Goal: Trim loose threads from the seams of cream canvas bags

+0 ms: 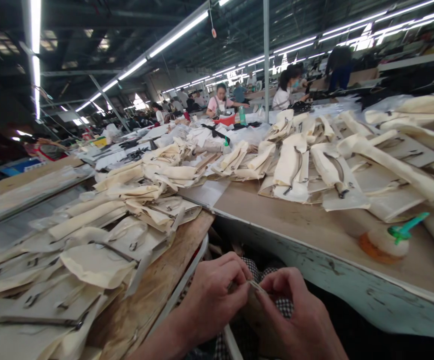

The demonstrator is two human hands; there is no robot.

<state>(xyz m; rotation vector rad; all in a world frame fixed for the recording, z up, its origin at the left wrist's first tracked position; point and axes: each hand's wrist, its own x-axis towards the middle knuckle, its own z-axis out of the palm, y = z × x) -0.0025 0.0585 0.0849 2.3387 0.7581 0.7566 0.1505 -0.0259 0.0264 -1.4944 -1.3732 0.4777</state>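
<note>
Over my lap, at the bottom middle, my left hand (pixel 219 295) is closed, with thumb and index finger pinched on a thin pale strip (pixel 255 286). My right hand (pixel 295 312) pinches the same strip from the other side, and the two sets of fingertips almost meet. What the strip belongs to is mostly hidden by my fingers and the shadow below. To the left of my hands lies a spread pile of cream fabric pieces (pixel 97 265), several with dark zippers. More cream pieces with zippers (pixel 292 165) lie overlapped on the table ahead.
A squat bottle with a green nozzle (pixel 385 242) sits near the right table's front edge (pixel 314 270). The wooden table edge (pixel 157 280) runs along my left. A metal post (pixel 266 60) stands beyond. A co-worker (pixel 220 102) works farther back by a red basin (pixel 224 120).
</note>
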